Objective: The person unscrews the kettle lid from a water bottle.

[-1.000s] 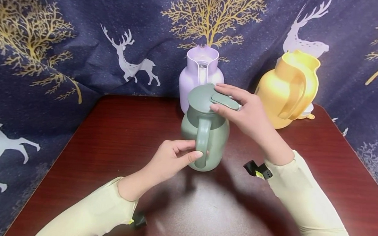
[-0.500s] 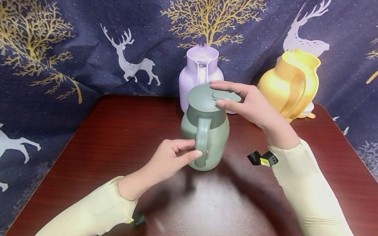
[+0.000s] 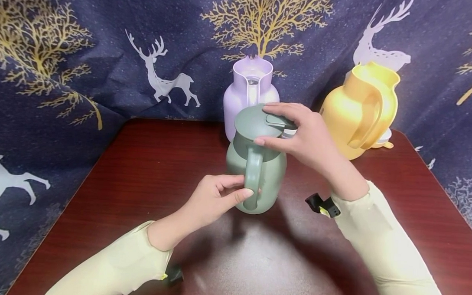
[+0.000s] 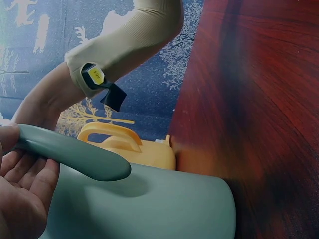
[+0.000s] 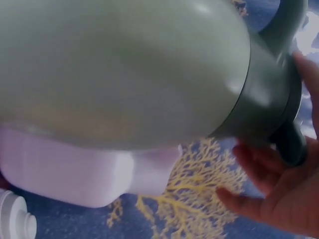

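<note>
A green thermos jug (image 3: 271, 179) stands upright on the table, its handle toward me. My left hand (image 3: 211, 198) pinches the lower part of the handle (image 3: 254, 170) between thumb and fingers; the left wrist view shows this handle (image 4: 75, 152) close up. Over the jug's mouth sits a round green lid (image 3: 252, 122) with a raised tab, partly covered by my right hand (image 3: 310, 137). The right thumb lies at the lid's near edge and the fingers at its far side, gripping it. In the right wrist view the fingers curl about the lid end of the jug.
Behind the green jug stands a lidless lilac jug (image 3: 233, 99). A lidless yellow jug (image 3: 338, 112) stands at the back right, with a small white piece (image 3: 385, 137) beside it. Patterned dark blue cloth (image 3: 117, 69) hangs behind the table (image 3: 141, 170).
My right hand shifted right and back, then returned left, its thumb moving from the tab to the lid's near edge. The lid's tab has turned slightly. My left hand stays on the handle.
</note>
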`<state>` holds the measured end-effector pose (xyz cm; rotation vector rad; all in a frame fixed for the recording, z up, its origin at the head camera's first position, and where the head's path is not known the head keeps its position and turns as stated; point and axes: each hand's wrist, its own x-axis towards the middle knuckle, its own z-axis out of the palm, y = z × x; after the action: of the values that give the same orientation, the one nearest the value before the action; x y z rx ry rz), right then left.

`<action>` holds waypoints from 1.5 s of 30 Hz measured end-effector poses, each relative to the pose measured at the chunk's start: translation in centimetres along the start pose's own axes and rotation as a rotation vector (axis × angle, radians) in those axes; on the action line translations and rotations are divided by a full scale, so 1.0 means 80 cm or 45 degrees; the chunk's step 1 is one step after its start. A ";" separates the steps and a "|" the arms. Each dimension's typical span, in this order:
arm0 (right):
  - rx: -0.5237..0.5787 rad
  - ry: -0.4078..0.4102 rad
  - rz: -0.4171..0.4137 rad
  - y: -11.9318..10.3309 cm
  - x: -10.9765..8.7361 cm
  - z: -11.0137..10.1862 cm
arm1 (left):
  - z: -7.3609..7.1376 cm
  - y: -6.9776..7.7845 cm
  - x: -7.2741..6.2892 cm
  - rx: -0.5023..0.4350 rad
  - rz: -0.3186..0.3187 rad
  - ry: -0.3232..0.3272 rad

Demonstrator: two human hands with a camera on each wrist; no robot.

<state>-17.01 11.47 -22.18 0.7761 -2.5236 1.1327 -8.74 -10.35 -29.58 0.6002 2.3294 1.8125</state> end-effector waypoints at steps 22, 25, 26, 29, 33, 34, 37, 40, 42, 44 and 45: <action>-0.222 0.092 -0.061 -0.015 -0.012 0.009 | 0.001 -0.001 0.000 -0.007 0.012 0.009; -0.144 0.100 -0.067 -0.008 -0.011 0.010 | 0.001 0.001 0.000 0.004 0.008 0.010; -0.126 0.103 -0.075 -0.006 -0.010 0.010 | 0.002 0.001 0.000 0.004 0.010 0.009; -0.100 0.116 -0.120 -0.001 -0.008 0.008 | 0.001 0.002 0.001 0.006 0.015 0.009; -0.071 0.098 -0.157 0.004 -0.004 0.006 | 0.001 0.002 0.001 -0.007 0.019 0.001; -0.064 0.083 -0.160 0.006 -0.003 0.005 | 0.001 0.002 0.001 -0.011 0.022 -0.001; -0.038 0.025 -0.179 0.011 0.001 0.003 | 0.000 0.000 0.000 -0.018 0.026 -0.005; 0.007 -0.036 -0.218 0.019 0.007 0.000 | 0.000 0.000 0.000 -0.013 0.030 -0.004; 0.044 -0.080 -0.245 0.024 0.011 -0.003 | 0.000 0.000 -0.001 -0.005 0.027 -0.004; 0.061 -0.124 -0.262 0.027 0.014 -0.006 | 0.000 0.001 -0.001 0.002 0.021 -0.007; 0.056 -0.143 -0.272 0.028 0.015 -0.007 | 0.000 0.001 -0.001 0.004 0.017 -0.007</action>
<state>-19.26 12.70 -22.69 1.1199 -2.4386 1.1035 -8.61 -10.34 -29.51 0.6222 2.3307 1.8111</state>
